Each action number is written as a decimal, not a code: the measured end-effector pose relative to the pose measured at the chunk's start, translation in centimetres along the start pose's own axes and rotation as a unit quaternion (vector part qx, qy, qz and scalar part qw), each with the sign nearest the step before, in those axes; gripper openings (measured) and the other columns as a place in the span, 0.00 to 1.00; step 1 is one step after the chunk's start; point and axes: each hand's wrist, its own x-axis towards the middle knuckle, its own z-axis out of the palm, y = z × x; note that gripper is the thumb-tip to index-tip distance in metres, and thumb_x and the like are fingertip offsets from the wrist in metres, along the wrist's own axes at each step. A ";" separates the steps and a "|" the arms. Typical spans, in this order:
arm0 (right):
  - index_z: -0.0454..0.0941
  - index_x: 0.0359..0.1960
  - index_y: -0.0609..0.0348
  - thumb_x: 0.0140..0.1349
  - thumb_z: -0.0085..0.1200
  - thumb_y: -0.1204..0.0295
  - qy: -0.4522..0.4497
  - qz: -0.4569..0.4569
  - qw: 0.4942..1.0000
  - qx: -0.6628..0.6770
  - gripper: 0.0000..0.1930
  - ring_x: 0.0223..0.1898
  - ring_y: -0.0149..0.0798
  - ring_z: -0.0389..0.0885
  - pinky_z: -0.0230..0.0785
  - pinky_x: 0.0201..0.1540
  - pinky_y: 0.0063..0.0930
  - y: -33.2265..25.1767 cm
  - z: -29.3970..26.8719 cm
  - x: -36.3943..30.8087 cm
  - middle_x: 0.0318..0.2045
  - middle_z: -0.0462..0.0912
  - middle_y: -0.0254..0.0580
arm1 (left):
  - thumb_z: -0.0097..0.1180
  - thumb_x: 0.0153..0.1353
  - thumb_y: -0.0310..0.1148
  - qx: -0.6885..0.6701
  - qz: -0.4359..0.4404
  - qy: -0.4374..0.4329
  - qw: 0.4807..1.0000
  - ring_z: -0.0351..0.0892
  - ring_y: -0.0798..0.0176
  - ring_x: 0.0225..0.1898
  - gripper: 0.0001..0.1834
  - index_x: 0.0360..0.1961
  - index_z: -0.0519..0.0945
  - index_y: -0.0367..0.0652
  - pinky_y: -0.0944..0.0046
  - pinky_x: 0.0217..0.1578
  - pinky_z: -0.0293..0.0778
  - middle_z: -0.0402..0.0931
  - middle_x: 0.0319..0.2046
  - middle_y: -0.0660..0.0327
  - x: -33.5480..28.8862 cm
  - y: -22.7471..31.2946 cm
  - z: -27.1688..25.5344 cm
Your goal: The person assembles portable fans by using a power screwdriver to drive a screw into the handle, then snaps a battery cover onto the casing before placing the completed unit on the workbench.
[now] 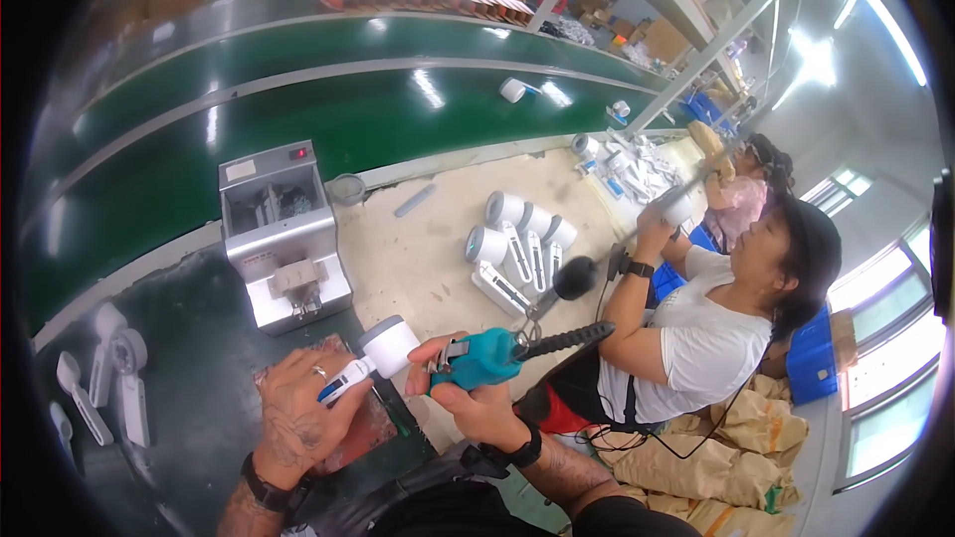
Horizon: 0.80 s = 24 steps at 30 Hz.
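My left hand, low and left of centre, is closed round the handle of a white handheld device. The device has a drum-shaped head with a grey end and a blue patch on its handle; it lies over a reddish pad on the dark bench. My right hand grips a teal power screwdriver, which hangs from a ring and a black coiled cord. Its working end points left, close beside the device's head; I cannot make out whether it touches.
A metal screw feeder stands ahead, with a small cup beside it. Several similar devices lie on the pale bench, others at left. Beyond runs a green conveyor. A co-worker works close on my right.
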 end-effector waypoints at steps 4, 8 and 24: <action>0.73 0.53 0.65 0.65 0.65 0.61 0.026 -0.024 0.999 0.011 0.23 0.35 0.41 0.80 0.75 0.41 0.36 -0.2 -0.3 -0.2 0.31 0.79 0.45 | 0.71 0.51 0.30 -0.111 -0.090 -0.039 0.989 0.83 0.45 0.36 0.10 0.35 0.86 0.40 0.53 0.40 0.78 0.84 0.32 0.52 0.7 -0.8 0.1; 0.73 0.48 0.61 0.63 0.59 0.39 0.081 -0.062 0.992 0.071 0.33 0.25 0.39 0.76 0.69 0.31 0.34 -1.3 0.0 0.5 0.24 0.75 0.42 | 0.71 0.51 0.31 -0.137 -0.127 -0.065 0.980 0.84 0.45 0.35 0.09 0.32 0.86 0.40 0.53 0.40 0.78 0.84 0.30 0.53 0.7 -1.4 -0.6; 0.73 0.48 0.62 0.64 0.55 0.36 0.040 -0.141 0.986 0.077 0.35 0.23 0.39 0.76 0.68 0.30 0.35 -2.0 -2.7 3.8 0.27 0.77 0.41 | 0.70 0.56 0.32 -0.041 -0.041 -0.106 0.993 0.79 0.49 0.43 0.17 0.46 0.84 0.41 0.50 0.45 0.76 0.81 0.41 0.57 0.7 -1.3 -0.2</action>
